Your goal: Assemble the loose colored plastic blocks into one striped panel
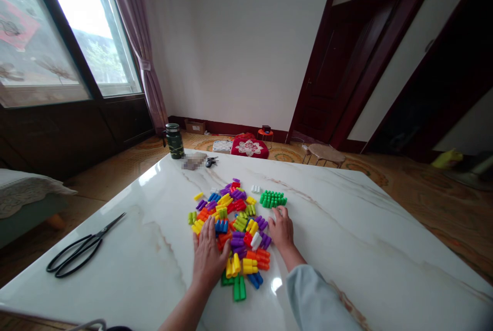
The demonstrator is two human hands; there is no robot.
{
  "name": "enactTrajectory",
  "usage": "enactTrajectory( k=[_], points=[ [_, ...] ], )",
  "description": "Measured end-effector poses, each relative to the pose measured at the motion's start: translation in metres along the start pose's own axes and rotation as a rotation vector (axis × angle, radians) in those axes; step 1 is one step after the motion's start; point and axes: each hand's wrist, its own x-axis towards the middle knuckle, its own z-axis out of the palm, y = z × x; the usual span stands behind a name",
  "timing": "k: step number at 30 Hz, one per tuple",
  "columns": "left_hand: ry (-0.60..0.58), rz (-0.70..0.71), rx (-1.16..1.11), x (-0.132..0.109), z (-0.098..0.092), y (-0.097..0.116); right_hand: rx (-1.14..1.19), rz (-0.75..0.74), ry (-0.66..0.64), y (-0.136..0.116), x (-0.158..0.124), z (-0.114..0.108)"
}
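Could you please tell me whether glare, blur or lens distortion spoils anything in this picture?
In the head view, the window is blown out white, glare spots shine on the glossy table, one small patch beside the keys is blurred, the wide lens slants the door frame, and the blocks are sharp.

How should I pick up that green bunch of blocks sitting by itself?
Probably pinch the green bunch across its near and far edges, coming from above on the right, by the right hand. It lies flat and apart, with bare table on that side; the colourful pile crowds its left.
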Motion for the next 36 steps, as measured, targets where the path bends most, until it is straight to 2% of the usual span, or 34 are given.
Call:
enactTrajectory(
  k=[29,36],
  points=[
    [0.008,0.005,0.003,0.000,0.000,0.000,0.094,-0.043,0.036,0.007,0.001,0.011],
    [-0.013,-0.018,-0.020,0.000,-0.004,0.004,0.004,-0.110,-0.026,0.012,-0.010,0.008]
  ],
)
